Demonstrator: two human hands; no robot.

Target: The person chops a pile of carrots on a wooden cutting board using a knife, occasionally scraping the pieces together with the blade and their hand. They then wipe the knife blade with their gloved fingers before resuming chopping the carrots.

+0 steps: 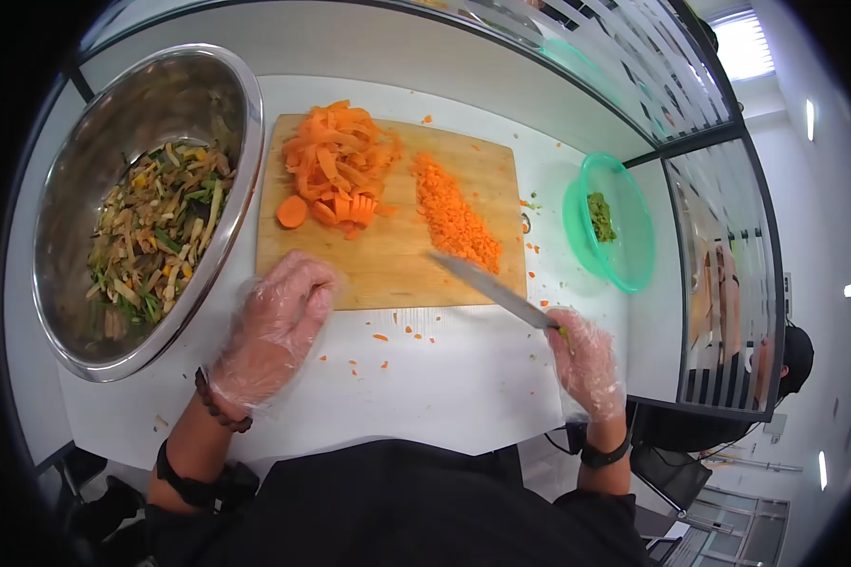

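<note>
At lower right, the right hand (588, 367) grips the handle of the knife (501, 291), its blade slanting over the cutting board (378, 274) beside the minced carrot (454, 213), right of centre. At lower left, the left hand (279, 317) has curled fingers — whether they hold anything, I cannot tell. Good chopping wants short, level strokes (fingertips tucked back).

Cutting board (378, 248) between metal bowl (239, 180) at left and plastic basket (639, 222) at right (chopped carrot (456, 213) on the board).
</note>
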